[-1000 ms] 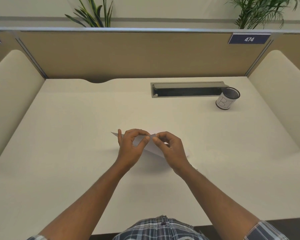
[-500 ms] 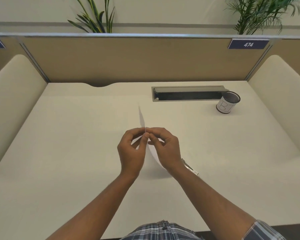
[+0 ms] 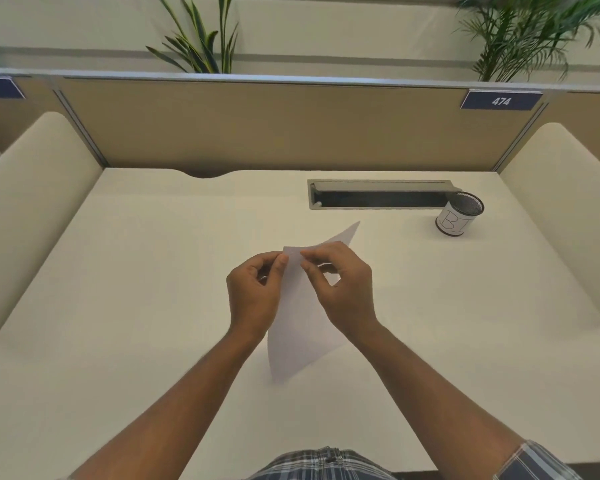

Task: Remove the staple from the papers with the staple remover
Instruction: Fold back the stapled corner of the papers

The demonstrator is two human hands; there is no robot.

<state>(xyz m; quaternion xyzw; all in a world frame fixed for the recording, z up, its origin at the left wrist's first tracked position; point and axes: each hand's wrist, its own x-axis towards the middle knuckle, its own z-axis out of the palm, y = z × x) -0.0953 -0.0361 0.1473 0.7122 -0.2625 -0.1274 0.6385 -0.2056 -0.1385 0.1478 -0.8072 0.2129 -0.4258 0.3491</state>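
White papers [image 3: 302, 327] are held up above the middle of the desk, bent, with one corner pointing toward the far right. My left hand [image 3: 255, 296] pinches the top corner of the papers between thumb and fingers. My right hand [image 3: 343, 289] pinches the same corner from the right, its fingers curled over the sheet. The staple itself is too small to make out. No staple remover shows in this view.
A mesh pen cup [image 3: 459, 213] with a white label stands at the far right of the desk [image 3: 118, 306]. A grey cable slot [image 3: 378, 195] is sunk into the desk beside it. Padded dividers close in both sides, a tan panel the back.
The papers have turned from edge-on to showing their flat face, with a corner now swung out to the far right. Both hands stayed pinched at the top corner.
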